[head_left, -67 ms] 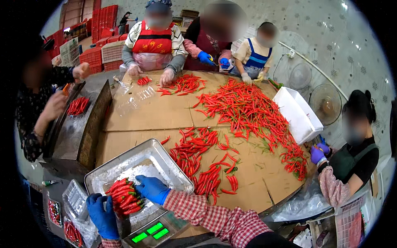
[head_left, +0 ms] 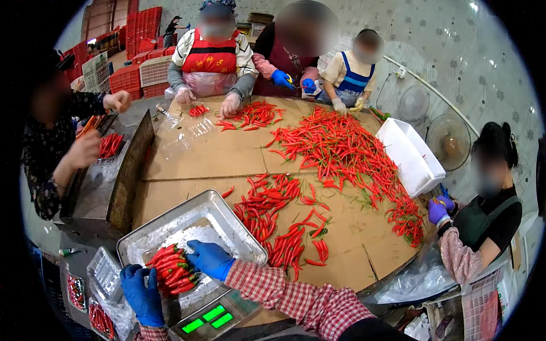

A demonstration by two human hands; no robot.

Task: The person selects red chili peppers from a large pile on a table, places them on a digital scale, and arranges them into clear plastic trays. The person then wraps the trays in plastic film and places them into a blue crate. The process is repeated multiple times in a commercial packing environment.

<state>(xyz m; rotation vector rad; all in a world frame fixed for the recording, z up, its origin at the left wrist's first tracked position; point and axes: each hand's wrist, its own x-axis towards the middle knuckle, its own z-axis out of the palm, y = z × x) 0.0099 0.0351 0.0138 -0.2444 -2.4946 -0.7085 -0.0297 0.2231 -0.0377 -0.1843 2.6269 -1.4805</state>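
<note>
My left hand [head_left: 142, 292], in a blue glove, is curled against the side of a clear pack of red chillies [head_left: 169, 270]. The pack lies on a metal tray [head_left: 222, 220] over a scale [head_left: 230, 310] with green displays. My right hand [head_left: 207, 258], also blue-gloved, is at the pack's right, by the stems, its fingers bent; what they hold is hidden. Loose chillies [head_left: 267, 210] lie right of the tray on a cardboard-covered table [head_left: 187, 159]. Empty clear containers [head_left: 102, 267] and filled packs [head_left: 99, 318] are left of my left hand.
Co-workers stand at the far side [head_left: 210, 62], the left [head_left: 45, 142] and the right [head_left: 483, 227], handling chillies. A steel machine [head_left: 108, 187] is at left, a white plastic bin [head_left: 406, 156] at right, with fans [head_left: 446, 142] behind it. A big chilli heap [head_left: 335, 153] covers the back right.
The left co-worker's hands have shifted slightly to the right over the steel machine. My own hands are almost unchanged.
</note>
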